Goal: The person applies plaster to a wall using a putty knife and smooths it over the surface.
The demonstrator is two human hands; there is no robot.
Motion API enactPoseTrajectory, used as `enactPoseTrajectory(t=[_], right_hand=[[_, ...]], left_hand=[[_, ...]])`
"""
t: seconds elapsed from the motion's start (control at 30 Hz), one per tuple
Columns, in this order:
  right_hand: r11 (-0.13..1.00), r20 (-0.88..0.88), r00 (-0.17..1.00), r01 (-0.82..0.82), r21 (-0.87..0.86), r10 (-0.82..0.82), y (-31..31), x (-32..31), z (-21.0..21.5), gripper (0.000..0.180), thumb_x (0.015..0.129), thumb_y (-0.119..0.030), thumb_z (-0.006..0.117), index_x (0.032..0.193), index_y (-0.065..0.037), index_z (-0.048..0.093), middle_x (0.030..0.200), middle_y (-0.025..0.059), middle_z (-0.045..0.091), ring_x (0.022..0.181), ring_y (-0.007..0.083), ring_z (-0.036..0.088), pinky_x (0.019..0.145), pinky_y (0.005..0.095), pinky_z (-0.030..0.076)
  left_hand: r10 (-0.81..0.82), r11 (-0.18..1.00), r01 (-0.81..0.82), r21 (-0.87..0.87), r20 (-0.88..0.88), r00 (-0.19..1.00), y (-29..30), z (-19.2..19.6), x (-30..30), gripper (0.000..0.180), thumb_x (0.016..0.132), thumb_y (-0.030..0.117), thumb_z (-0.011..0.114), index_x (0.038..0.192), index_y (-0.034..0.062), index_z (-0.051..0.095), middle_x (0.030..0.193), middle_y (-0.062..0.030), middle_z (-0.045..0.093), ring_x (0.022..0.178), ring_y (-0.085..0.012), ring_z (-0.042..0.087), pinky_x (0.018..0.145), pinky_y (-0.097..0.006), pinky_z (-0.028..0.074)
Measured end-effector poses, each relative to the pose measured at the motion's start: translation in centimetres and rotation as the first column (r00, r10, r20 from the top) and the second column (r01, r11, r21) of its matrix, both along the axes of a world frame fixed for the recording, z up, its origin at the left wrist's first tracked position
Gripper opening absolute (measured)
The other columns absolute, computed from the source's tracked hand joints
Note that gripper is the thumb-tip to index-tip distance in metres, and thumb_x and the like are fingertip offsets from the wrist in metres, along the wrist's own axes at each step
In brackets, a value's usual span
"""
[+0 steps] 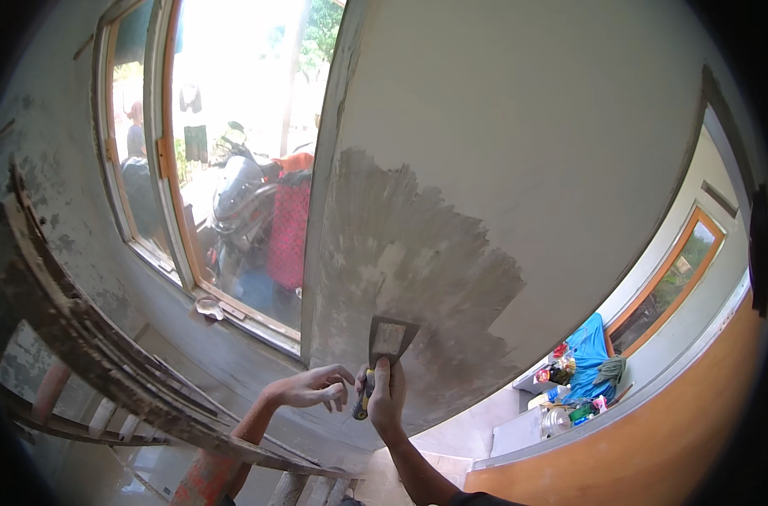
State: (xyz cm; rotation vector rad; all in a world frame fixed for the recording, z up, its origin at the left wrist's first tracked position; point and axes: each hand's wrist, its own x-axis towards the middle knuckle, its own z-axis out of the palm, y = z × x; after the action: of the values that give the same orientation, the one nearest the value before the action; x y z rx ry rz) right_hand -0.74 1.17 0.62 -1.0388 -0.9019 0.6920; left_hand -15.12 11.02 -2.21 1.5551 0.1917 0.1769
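Note:
My right hand (386, 403) grips a putty knife (392, 337) by its dark and yellow handle, thumb laid along the base of the blade. The wide metal blade points up and overlaps the lower part of a darker grey smeared patch (435, 244) on the wall; whether it touches the surface I cannot tell. Some pale material coats the blade. Just left of the handle, my left hand (315, 390) hangs with loosely bent fingers apart, holding nothing. Its fingertips come close to the handle.
A worn ladder-like frame (114, 354) curves along the left, beside my left forearm. An open window (249, 152) shows a motorcycle (241, 190) outside. At the lower right, bottles and a blue cloth (588, 358) sit near an orange-framed window (671, 278).

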Motion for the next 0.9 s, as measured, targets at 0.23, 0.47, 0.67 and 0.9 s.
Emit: enactPoseTrajectory(t=[0.23,0.47,0.67,0.9], right_hand=[[0.988,0.001,0.992,0.128,0.092,-0.128,2.5,-0.9,0.7,0.021,0.097,-0.017,0.037,0.093,0.002,0.045,0.073,0.0115,0.060,0.053,0.0121,0.054,0.049,0.0238,0.043],[0.977,-0.031,0.978,0.208,0.053,-0.207,3.0,-1.6,-1.0,0.029,0.099,-0.019,0.033,0.085,0.003,0.046,0.070,0.0135,0.061,0.043,0.0112,0.049,0.042,0.0234,0.039],[0.967,0.030,0.966,0.255,0.019,-0.256,3.4,-0.6,-1.0,0.029,0.098,-0.018,0.036,0.083,0.003,0.048,0.072,0.0118,0.064,0.047,0.0091,0.052,0.042,0.0211,0.039],[0.976,-0.012,0.979,0.205,0.072,-0.205,3.9,0.6,-0.2,0.030,0.098,-0.019,0.037,0.080,0.003,0.048,0.071,0.0120,0.064,0.044,0.0071,0.048,0.041,0.0209,0.037]], left_hand=[[0.205,0.975,-0.221,0.001,0.367,0.907,-2.0,-0.4,2.4,0.041,0.094,0.033,0.045,0.118,0.0007,0.037,0.093,-0.0057,0.052,0.082,-0.0140,0.056,0.070,-0.027,0.048],[0.343,0.939,-0.330,-0.094,0.239,0.909,-3.6,-1.2,3.8,0.038,0.096,0.038,0.037,0.113,0.0050,0.043,0.073,0.0015,0.047,0.054,-0.0049,0.040,0.047,-0.020,0.033],[0.381,0.924,-0.361,-0.129,0.214,0.899,-3.1,-1.9,5.5,0.038,0.097,0.037,0.035,0.111,0.0038,0.046,0.067,0.0023,0.047,0.054,-0.0049,0.040,0.048,-0.021,0.034],[0.419,0.908,-0.413,-0.072,0.166,0.893,-2.8,-0.9,6.9,0.034,0.097,0.032,0.032,0.107,0.0041,0.050,0.064,0.0010,0.048,0.055,-0.0061,0.043,0.049,-0.023,0.037]])
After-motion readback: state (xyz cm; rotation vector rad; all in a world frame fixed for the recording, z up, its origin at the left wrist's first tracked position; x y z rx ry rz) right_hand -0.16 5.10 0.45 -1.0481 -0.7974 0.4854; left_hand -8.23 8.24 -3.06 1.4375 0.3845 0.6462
